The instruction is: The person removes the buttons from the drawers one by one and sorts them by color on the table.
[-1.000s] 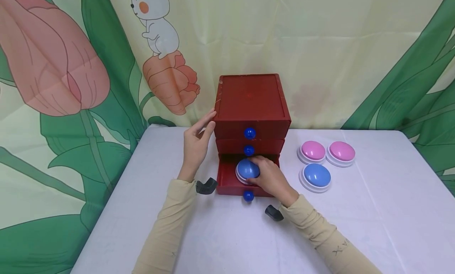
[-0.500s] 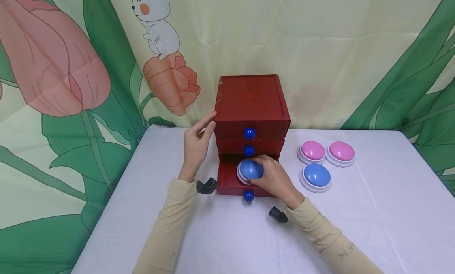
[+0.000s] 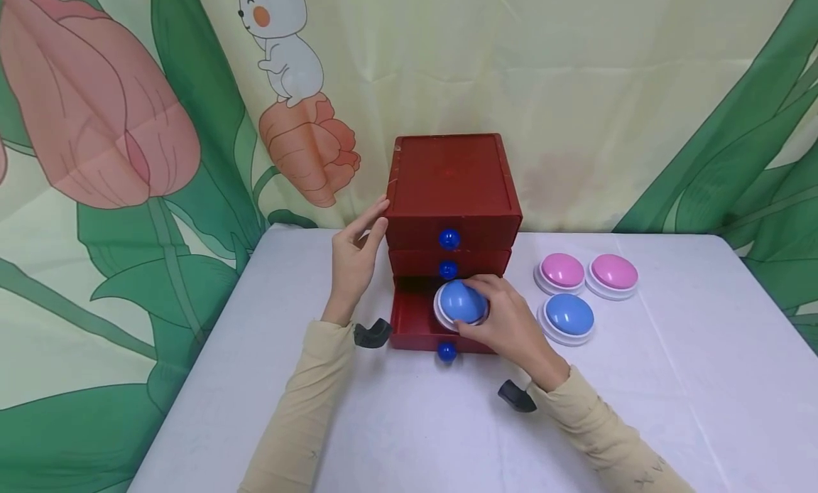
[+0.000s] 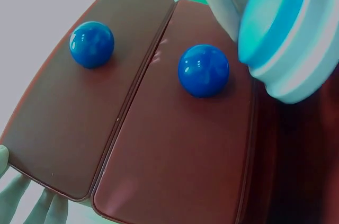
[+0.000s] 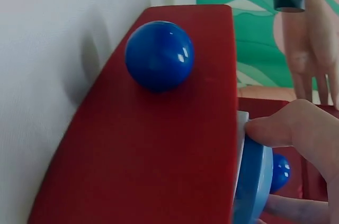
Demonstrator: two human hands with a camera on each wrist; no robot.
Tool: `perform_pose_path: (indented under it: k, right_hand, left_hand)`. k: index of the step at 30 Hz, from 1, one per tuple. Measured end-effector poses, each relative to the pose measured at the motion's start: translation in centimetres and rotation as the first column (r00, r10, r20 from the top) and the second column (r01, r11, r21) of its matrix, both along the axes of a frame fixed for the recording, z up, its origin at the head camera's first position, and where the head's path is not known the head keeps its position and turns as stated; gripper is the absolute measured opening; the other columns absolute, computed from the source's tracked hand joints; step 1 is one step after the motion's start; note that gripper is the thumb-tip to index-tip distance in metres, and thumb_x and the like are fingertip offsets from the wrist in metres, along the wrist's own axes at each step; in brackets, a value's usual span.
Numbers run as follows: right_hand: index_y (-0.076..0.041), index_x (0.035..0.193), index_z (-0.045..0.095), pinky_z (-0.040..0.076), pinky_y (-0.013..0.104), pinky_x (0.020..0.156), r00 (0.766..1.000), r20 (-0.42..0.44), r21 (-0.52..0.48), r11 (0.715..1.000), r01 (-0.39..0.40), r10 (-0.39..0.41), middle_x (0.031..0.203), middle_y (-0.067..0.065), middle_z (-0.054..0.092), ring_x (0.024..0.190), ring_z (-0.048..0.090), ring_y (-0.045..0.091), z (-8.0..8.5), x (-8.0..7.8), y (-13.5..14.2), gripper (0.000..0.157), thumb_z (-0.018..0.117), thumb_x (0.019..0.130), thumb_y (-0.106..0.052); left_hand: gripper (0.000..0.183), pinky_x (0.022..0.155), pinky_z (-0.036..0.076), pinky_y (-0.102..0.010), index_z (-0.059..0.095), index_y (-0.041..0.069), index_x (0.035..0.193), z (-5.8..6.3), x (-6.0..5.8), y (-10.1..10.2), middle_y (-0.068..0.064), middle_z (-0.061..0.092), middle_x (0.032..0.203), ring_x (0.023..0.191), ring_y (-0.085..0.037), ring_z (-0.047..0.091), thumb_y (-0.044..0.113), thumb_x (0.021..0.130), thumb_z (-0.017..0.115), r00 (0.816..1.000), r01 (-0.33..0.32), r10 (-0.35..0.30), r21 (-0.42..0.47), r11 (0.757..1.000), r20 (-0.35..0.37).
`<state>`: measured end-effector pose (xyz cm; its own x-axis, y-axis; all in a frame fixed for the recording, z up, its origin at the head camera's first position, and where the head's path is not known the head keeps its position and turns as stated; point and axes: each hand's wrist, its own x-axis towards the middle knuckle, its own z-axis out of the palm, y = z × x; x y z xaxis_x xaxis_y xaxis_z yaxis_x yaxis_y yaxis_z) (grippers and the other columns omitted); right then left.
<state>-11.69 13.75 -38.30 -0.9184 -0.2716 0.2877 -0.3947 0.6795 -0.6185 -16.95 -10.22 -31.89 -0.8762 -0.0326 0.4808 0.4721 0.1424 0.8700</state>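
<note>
A blue domed push button [image 3: 461, 301] with a white base is pinched between the thumb and fingers of my right hand [image 3: 511, 326]. It is tilted over the pulled-out bottom drawer [image 3: 409, 321] of a dark red drawer cabinet [image 3: 450, 173]; in the left wrist view the button [image 4: 280, 28] is seen side-on, near the drawer fronts. My left hand [image 3: 353, 266] rests against the cabinet's left side with straight fingers, thumb apart. The upper two drawers are closed, each with a round blue knob [image 3: 449, 239].
Right of the cabinet, two pink domed buttons [image 3: 563, 271] and another blue domed button [image 3: 569, 315] stand on the white-covered table [image 3: 422, 422]. Behind hangs a printed cloth [image 3: 575, 109]. A black wrist-camera piece [image 3: 372, 334] sits by each cuff.
My right hand has shifted to the right and slightly up, carrying the blue button up from the left-middle of the drawer and tilting it. My left hand has stayed on the cabinet.
</note>
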Motion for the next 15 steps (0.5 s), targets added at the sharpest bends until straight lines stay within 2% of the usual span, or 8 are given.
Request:
perform_pose_path:
  k: [15]
  right_hand:
    - [0.000, 0.128, 0.063, 0.057, 0.057, 0.084, 0.998, -0.007, 0.067, 0.996, 0.062, -0.062, 0.128, 0.020, 0.060, 0.118, 0.056, 0.041, 1.8, 1.7, 3.4, 0.065, 0.088, 0.072, -0.019]
  left_hand:
    - [0.036, 0.101, 0.052, -0.042, 0.060, -0.001, 0.134, -0.1, 0.1, 0.0, -0.013, 0.057, 0.142, 0.121, -0.025, 0.060, 0.009, 0.099, 0.060, 1.000, 0.005, -0.005, 0.001, 1.000, -0.017]
